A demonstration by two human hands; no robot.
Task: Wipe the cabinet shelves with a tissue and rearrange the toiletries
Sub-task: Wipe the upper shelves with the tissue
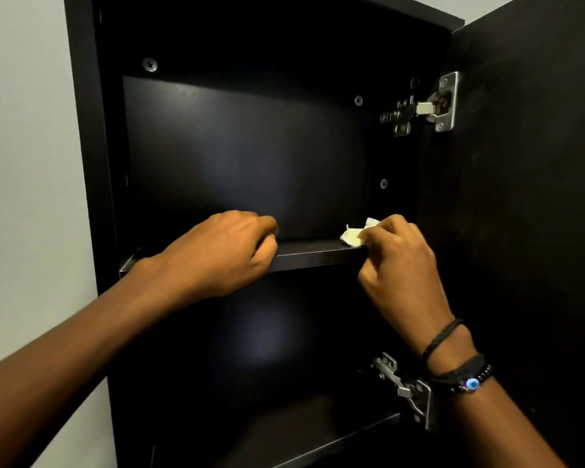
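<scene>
Crumpled white tissue (353, 235) is pinched in the right hand (401, 265) on the dark wooden shelf (318, 253), near its right end. The shelf's front edge is clasped by the left hand (223, 255). Even strokes toward the corners should be made.

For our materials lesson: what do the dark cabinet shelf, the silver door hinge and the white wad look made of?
Dark cabinet shelf: probably laminated board, matt with a faint sheen.
Silver door hinge: shiny metal with screws.
White wad in the right hand: crumpled tissue paper.

matt dark shelf (318, 253), crumpled paper tissue (353, 236)
</scene>
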